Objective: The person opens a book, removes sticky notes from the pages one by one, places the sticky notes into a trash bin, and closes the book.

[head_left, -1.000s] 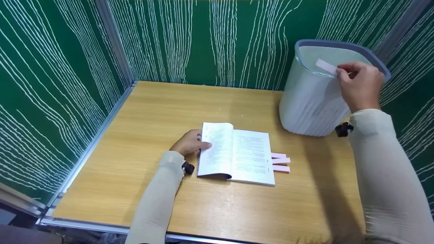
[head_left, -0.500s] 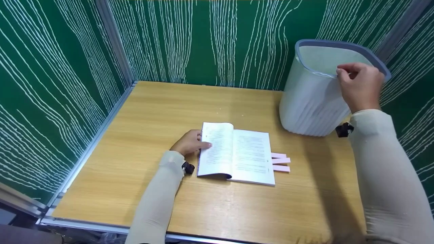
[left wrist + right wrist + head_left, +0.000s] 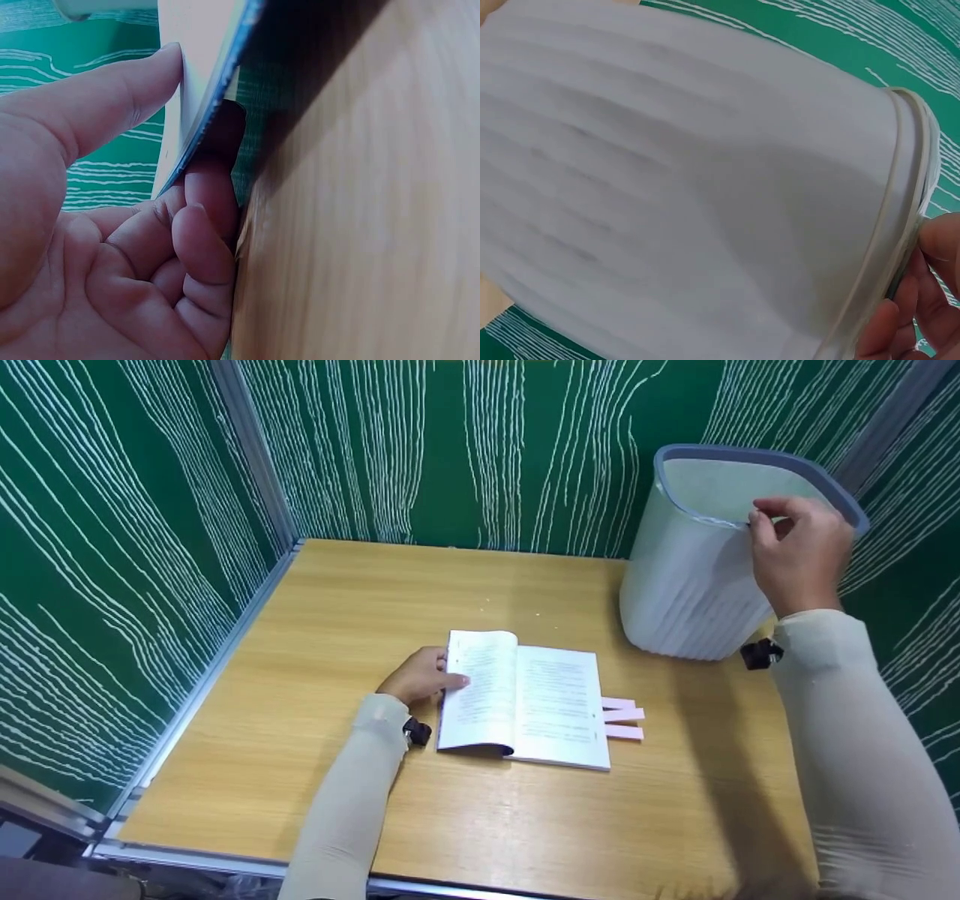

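Note:
An open book (image 3: 556, 705) lies on the table, with printed text on both pages. My left hand (image 3: 421, 676) grips its left side, thumb on the page and fingers underneath. In the left wrist view the thumb and curled fingers of this left hand (image 3: 127, 195) hold the raised pages and cover from both sides. Pink paper strips (image 3: 624, 715) stick out from the book's right edge. My right hand (image 3: 804, 547) is at the rim of a white trash bin (image 3: 694, 585), fingers curled, thumb and index tips close together. No paper shows between them. In the right wrist view, the right hand (image 3: 922, 292) appears beside the bin's rim.
The wooden table (image 3: 330, 615) has metal rails along its left and front edges. Green walls (image 3: 442, 457) with white wavy lines enclose the back and sides. The tall bin stands at the back right. Tiny white specks lie on the table beyond the book.
A pale paper strip held by my right hand over the bin a second ago has left the fingers and is out of sight. The left hand and book have stayed put.

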Tool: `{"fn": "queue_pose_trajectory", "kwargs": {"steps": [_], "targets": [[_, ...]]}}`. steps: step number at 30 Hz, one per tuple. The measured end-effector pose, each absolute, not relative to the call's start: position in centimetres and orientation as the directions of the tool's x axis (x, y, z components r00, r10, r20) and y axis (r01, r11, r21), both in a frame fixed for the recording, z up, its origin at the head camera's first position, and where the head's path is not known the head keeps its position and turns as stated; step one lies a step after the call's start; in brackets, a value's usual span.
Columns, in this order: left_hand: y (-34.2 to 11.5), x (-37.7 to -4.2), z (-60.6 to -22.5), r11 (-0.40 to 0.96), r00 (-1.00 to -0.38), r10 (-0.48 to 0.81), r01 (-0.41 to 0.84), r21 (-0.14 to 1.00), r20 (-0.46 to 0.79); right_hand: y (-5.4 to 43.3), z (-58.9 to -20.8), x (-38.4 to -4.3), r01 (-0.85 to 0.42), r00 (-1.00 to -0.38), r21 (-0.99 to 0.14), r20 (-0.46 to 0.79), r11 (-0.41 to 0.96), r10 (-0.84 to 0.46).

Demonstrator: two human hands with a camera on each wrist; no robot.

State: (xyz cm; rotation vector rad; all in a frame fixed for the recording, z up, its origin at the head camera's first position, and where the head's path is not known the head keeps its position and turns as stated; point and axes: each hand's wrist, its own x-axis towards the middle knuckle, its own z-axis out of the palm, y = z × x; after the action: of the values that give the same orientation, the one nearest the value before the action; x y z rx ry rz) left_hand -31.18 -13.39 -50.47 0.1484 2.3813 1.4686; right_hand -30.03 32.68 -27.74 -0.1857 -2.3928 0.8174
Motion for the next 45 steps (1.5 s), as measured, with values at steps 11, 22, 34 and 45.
{"fn": "queue_pose_trajectory", "kwargs": {"steps": [11, 22, 34, 45], "targets": [[-13.6, -31.2, -50.7, 0.493, -0.941, 0.26, -0.062, 0.868, -0.215, 31.5, -29.2, -29.0, -0.103, -0.757, -0.582, 0.572, 0.806, 0.316], [-13.6, -31.0, -50.4, 0.496, -0.939, 0.256, -0.079, 0.865, -0.232, 30.4, -33.3, -28.1, -0.242, -0.737, -0.61, 0.621, 0.755, 0.266], [-13.4, -30.9, -50.4, 0.495, -0.942, 0.247, -0.081, 0.865, -0.229, 27.7, -40.3, -26.3, -0.268, -0.835, -0.698, 0.512, 0.664, 0.201], [-13.5, -31.2, -50.5, 0.482, -0.942, 0.265, -0.054, 0.875, -0.204, 25.5, -44.5, -25.0, -0.279, -0.878, -0.719, 0.459, 0.637, 0.134]]}}
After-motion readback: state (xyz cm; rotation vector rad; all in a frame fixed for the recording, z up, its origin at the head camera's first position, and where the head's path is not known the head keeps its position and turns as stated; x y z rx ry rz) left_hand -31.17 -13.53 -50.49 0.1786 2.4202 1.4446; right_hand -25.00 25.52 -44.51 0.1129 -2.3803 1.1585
